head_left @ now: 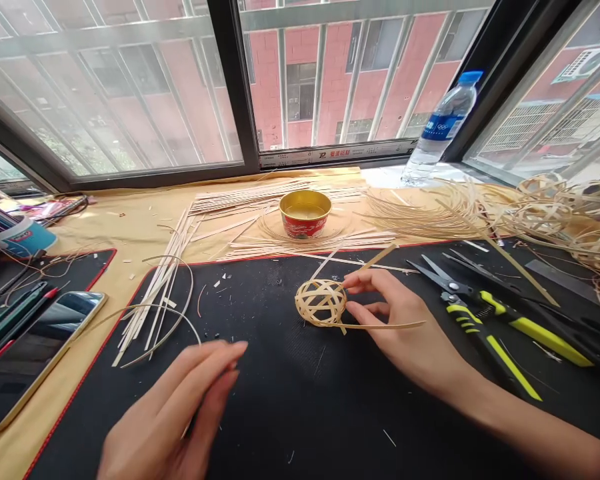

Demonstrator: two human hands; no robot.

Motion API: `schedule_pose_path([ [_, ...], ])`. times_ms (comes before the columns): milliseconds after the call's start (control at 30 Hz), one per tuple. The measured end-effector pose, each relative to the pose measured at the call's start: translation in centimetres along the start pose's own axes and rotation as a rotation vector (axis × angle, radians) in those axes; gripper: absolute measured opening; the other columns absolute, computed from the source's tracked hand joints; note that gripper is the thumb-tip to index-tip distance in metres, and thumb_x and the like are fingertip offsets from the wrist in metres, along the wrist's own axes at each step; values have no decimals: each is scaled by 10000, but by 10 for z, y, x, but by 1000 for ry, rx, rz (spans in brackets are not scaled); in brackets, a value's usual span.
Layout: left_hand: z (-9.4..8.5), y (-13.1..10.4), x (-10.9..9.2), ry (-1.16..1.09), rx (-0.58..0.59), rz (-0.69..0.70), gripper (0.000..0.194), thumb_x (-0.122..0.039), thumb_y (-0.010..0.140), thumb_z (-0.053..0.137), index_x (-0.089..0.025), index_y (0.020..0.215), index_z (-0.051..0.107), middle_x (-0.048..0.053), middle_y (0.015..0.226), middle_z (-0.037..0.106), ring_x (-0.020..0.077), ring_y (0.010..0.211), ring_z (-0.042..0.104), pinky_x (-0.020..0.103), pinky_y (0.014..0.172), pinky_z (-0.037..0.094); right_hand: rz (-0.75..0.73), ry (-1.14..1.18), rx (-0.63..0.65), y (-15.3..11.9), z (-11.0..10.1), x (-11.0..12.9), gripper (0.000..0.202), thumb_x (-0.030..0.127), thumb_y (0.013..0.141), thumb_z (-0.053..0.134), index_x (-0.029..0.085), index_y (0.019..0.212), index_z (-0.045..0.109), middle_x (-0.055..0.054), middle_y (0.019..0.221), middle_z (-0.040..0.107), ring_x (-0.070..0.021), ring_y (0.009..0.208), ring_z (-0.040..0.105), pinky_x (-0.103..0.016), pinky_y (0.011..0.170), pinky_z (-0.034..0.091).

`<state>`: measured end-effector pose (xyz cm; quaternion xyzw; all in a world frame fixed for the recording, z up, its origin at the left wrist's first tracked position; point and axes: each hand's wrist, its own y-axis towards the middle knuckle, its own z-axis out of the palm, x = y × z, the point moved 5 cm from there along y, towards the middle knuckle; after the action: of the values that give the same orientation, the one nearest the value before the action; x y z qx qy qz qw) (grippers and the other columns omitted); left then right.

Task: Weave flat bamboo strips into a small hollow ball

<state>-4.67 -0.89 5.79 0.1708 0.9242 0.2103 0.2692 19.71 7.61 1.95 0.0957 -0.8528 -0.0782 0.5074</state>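
A small openwork ball woven from pale bamboo strips (321, 303) rests on the black mat (280, 387), with several loose strip ends sticking out. The thumb and fingers of my right hand (395, 313) pinch its right side. My left hand (180, 407) is apart from the ball, at the lower left over the mat. Its thumb and fingers are close together, slightly blurred, and what lies between them, if anything, is hidden. A thin curved strip (190, 319) passes just behind that hand.
Loose strips (153, 303) lie left of centre. Behind the mat stands a red and gold bowl (306, 215). Yellow-and-black cutters (463, 307) and more tools lie right, below woven balls (545, 207). A water bottle (443, 130) is by the window; a phone (40, 353) lies left.
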Motion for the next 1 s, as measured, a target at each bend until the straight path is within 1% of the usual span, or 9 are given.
schedule_pose_path([
  [100, 18, 40, -13, -163, 29, -13, 279, -190, 881, 526, -238, 1149, 585, -2, 891, 661, 80, 671, 628, 156, 645, 522, -73, -35, 1, 1, 3, 9, 88, 218, 848, 552, 188, 885, 626, -82, 988, 632, -192, 867, 636, -290, 634, 598],
  [133, 28, 50, -14, -212, 97, -50, 258, -188, 875, 532, -218, 1123, 594, 3, 878, 659, 83, 659, 626, 165, 622, 523, -95, -38, 4, 0, 4, 12, 83, 207, 849, 554, 190, 866, 633, -83, 995, 629, -192, 877, 634, -283, 631, 598],
  [200, 40, 65, -12, -261, 112, -107, 193, -168, 855, 546, -183, 1027, 629, 35, 948, 658, 97, 687, 632, 188, 610, 524, -131, -42, 10, -1, 7, 19, 81, 193, 848, 562, 194, 846, 643, -84, 1012, 619, -194, 899, 631, -267, 615, 595],
  [300, 53, 73, -3, -302, 114, -134, 129, -168, 830, 583, -172, 940, 652, 29, 878, 670, 113, 671, 625, 221, 617, 520, -183, -21, 39, -2, 13, 25, 59, 171, 845, 578, 189, 844, 635, -78, 998, 611, -193, 921, 625, -261, 625, 596],
  [400, 60, 72, 1, -337, 124, -89, 57, -170, 815, 622, -169, 856, 661, 14, 794, 673, 122, 690, 623, 230, 645, 510, -243, 11, 58, -2, 17, 25, 103, 144, 847, 583, 186, 929, 628, -78, 1032, 587, -186, 949, 612, -267, 668, 601],
  [567, 61, 66, -3, -312, 90, 10, 38, -142, 803, 647, -165, 774, 656, 4, 733, 659, 103, 632, 584, 209, 592, 465, -369, -24, 56, -5, 16, 20, 107, 156, 877, 562, 191, 907, 659, -95, 1092, 540, -183, 957, 609, -283, 707, 598],
  [733, 56, 61, -8, -329, 50, 120, 63, -151, 828, 623, -175, 816, 680, 44, 841, 672, 126, 743, 623, 201, 605, 480, -479, -112, 15, -9, 13, 19, 103, 160, 879, 565, 204, 875, 658, -100, 1077, 591, -216, 990, 623, -323, 723, 586],
  [833, 52, 63, -9, -366, 48, 122, 45, -185, 814, 654, -180, 783, 686, 33, 815, 664, 114, 701, 607, 198, 585, 474, -528, -132, -20, -10, 10, 21, 107, 164, 884, 563, 211, 886, 659, -94, 1046, 616, -218, 994, 633, -358, 795, 574],
  [1000, 45, 66, -7, -370, 5, 117, 136, -143, 824, 623, -190, 927, 698, 32, 886, 627, 101, 708, 583, 203, 613, 483, -558, -156, -25, -10, 8, 24, 111, 170, 886, 568, 209, 872, 672, -87, 1044, 587, -193, 951, 645, -337, 801, 570],
])
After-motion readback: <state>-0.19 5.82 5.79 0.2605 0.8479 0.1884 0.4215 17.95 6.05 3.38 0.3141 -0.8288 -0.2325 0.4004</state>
